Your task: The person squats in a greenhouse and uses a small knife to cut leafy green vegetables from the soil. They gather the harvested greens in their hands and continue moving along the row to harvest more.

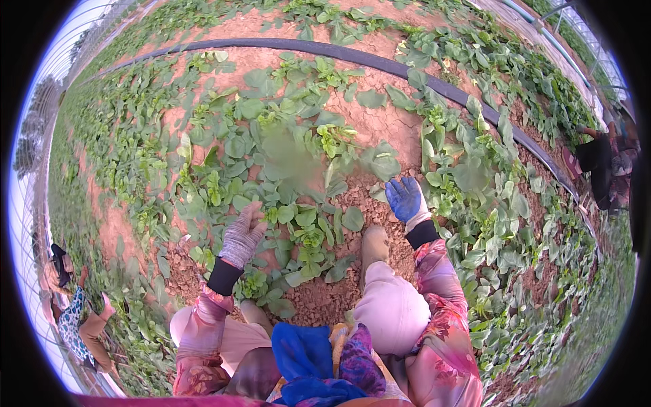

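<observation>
My left hand (243,235), in a grey knit glove, hovers beside low leafy green plants (305,219). Its fingers are stretched out and a little bent, with nothing visible in them; the palm faces away from me. On the other side of these plants, my right hand (405,199) wears a white glove with a blue-coated palm. That palm is turned up and bare, the fingers spread. Crumbly reddish soil (315,300) shows at the plants' base. My boot (375,246) stands on the soil near my right hand, under a bent knee in pink cloth (391,310).
A dark irrigation hose (305,46) curves across the bed ahead. More leafy plants (468,244) grow close on the right. One person (84,325) is low at the far left, another (610,163) at the far right. Blurred smudges cover parts of the view.
</observation>
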Demonstrator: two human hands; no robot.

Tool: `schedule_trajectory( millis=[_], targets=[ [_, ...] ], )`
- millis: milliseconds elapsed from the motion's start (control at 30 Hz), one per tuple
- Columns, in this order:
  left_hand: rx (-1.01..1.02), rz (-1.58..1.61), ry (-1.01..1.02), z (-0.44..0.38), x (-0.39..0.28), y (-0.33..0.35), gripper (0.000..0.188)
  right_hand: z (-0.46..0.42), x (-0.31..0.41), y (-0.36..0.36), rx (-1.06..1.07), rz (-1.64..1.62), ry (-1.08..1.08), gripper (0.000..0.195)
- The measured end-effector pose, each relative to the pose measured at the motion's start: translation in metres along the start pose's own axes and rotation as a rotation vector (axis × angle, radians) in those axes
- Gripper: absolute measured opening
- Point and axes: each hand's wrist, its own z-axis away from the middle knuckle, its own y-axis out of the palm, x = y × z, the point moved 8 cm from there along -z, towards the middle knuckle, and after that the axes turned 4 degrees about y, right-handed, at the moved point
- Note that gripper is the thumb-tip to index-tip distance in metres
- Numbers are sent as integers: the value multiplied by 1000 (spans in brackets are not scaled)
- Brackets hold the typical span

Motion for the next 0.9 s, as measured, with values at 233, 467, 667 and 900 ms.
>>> schedule_trajectory(
  millis=[233, 467, 667, 900],
  targets=[
    [85, -43, 68, 23, -51, -3, 45, 139, -35, -51, -65, 222, 18, 35],
    [-47, 43, 122, 70, -91, -57, 38, 232, -25, 26, 71, 542, -151, 40],
    [-220, 103, 215, 129, -97, -151, 41, 310, -57, 202, 212, 1155, -422, 43],
    [-401, -56, -271, 250, 75, -260, 35, 364, -166, 257, 333, 1776, -422, 40]
  ],
)
